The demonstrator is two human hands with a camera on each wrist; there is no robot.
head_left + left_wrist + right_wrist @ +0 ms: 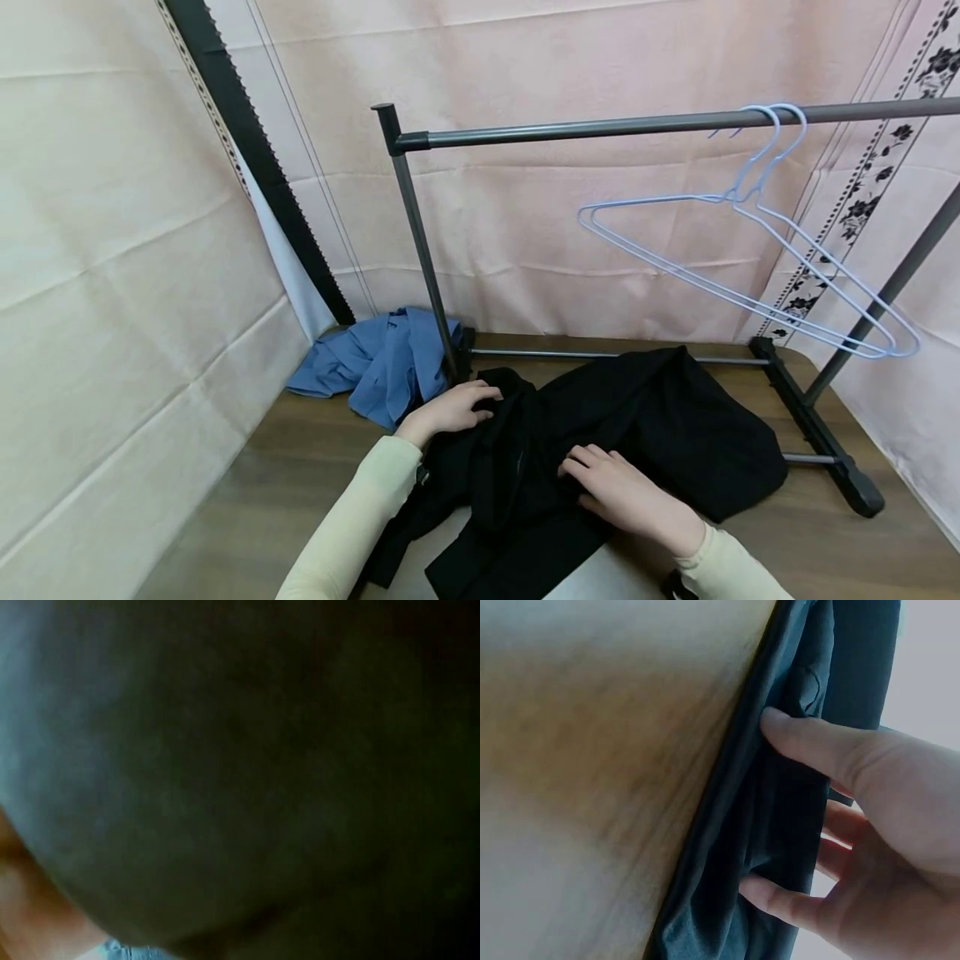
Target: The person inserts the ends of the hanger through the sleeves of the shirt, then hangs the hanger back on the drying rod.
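Note:
A black garment (660,425) lies rumpled across the wooden surface, with a sleeve-like end reaching toward the front. On its left part rests my left hand (453,407), thumb apart from the fingers and touching the folds. My right hand (630,496) lies on the garment's middle, its fingers loosely bent. In the right wrist view, the spread thumb and fingers of the right hand (885,817) touch the dark cloth (780,795) without closing round it. Dark, blurred material fills most of the left wrist view, so the left fingertips are hidden there.
Behind the garment stands a grey metal clothes rack (600,129). Two light-blue hangers (738,198) hang from its bar toward the right. A crumpled blue garment (390,358) lies by the left post. Pale curtains (637,250) enclose the wooden surface (285,483).

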